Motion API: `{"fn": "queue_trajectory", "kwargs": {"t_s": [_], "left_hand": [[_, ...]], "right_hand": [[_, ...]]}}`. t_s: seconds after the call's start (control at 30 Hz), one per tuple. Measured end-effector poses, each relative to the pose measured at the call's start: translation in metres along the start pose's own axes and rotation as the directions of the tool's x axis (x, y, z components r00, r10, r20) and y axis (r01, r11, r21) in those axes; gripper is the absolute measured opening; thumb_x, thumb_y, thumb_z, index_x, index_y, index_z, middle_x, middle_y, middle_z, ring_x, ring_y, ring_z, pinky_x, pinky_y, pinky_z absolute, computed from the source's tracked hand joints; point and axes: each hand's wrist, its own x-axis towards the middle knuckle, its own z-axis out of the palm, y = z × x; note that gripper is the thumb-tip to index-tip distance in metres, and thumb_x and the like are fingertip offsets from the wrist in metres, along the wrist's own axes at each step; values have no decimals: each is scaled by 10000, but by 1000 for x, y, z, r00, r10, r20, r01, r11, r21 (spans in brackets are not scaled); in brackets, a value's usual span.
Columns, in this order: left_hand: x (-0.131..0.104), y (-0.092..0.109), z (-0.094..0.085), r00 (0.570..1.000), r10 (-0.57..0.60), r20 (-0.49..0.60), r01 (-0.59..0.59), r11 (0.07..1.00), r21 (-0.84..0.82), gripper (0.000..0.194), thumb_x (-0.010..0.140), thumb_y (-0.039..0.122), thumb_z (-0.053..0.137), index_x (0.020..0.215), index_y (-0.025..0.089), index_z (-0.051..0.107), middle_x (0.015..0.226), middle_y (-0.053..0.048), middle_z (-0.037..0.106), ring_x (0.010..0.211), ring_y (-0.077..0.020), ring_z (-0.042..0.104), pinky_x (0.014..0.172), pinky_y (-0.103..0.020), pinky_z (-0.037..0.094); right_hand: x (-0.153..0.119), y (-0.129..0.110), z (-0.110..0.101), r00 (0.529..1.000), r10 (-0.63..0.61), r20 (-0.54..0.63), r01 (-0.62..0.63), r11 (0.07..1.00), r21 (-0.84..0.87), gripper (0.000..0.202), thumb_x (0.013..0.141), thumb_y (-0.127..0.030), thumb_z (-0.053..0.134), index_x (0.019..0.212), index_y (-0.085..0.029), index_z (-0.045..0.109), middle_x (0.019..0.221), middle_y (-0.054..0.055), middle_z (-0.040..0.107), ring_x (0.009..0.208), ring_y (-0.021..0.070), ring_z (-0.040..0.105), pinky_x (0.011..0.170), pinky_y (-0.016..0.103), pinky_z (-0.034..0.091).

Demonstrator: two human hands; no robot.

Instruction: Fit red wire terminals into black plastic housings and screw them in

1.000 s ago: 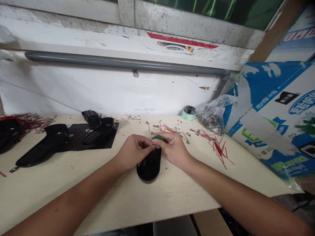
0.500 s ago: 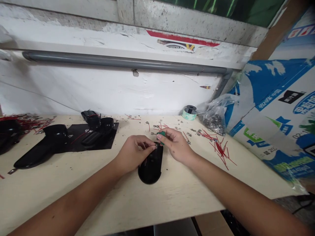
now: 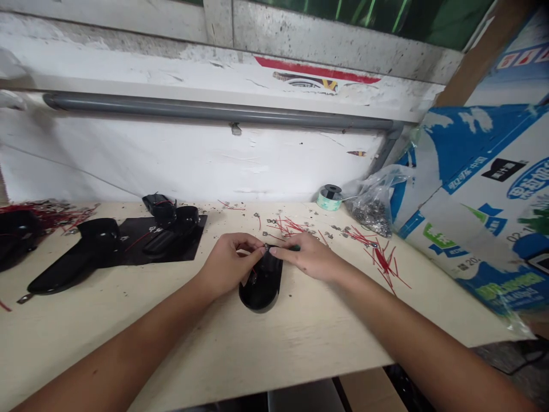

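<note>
A black oval plastic shell [image 3: 261, 283] lies on the pale wooden table [image 3: 300, 337] in front of me. My left hand [image 3: 229, 263] grips its far end, fingers curled over the rim, with a thin red wire showing under the fingers. My right hand [image 3: 306, 257] lies low over the table just right of the shell's far end, its fingertips meeting the left hand's at a small metal piece. A green-handled tool [image 3: 294, 248] shows partly under the right hand's fingers.
Red wires and small metal terminals [image 3: 381, 257] are strewn right of my hands. A clear bag of metal parts [image 3: 373, 209] and a solder spool [image 3: 329, 196] stand at the back right. Black shells on a black sheet [image 3: 167, 226] lie left. Printed cardboard [image 3: 484, 194] walls the right.
My right hand has dropped from a raised pinch to lie flat by the shell's far end, and the green tool went down with it. The left hand stayed on the shell.
</note>
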Motion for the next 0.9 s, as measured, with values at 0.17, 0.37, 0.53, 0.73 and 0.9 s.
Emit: {"fn": "queue_trajectory", "kwargs": {"t_s": [0.17,0.37,0.53,0.73,0.9], "left_hand": [[-1,1,0,995,102,-8,-102,994,-33,372,810,338,680,1140,173,634,816,-22,679,716,-123,639,687,-240,536],[-1,-2,-5,948,318,2,-311,924,221,273,897,294,560,1130,226,685,958,-39,708,852,-148,652,788,-284,525],[-2,0,-9,913,408,3,-376,839,393,316,895,209,516,1145,238,707,1065,-30,727,937,-171,663,840,-300,509],[0,-5,-13,911,404,-80,-296,777,556,246,884,233,564,1069,236,727,1043,-32,727,961,-205,664,872,-335,507],[3,-13,-15,820,572,-16,-377,560,738,241,923,242,547,1096,225,715,1089,-57,701,979,-223,644,841,-363,508]], "right_hand": [[4,3,9,984,172,42,-176,929,326,373,771,-497,745,826,-163,587,607,-16,507,514,89,454,460,213,419],[6,2,15,964,236,122,-258,723,641,399,751,-464,763,953,-169,585,929,83,623,761,199,629,509,326,584],[5,-2,15,974,212,75,-206,707,677,422,738,-449,780,963,-153,580,944,85,602,817,203,620,561,326,604],[5,-7,16,974,215,71,-205,705,678,396,766,-433,761,967,-143,581,950,99,600,782,186,616,540,293,585],[4,-7,17,976,213,51,-189,706,683,409,744,-443,773,928,-146,560,908,68,571,797,180,597,558,285,583]]}}
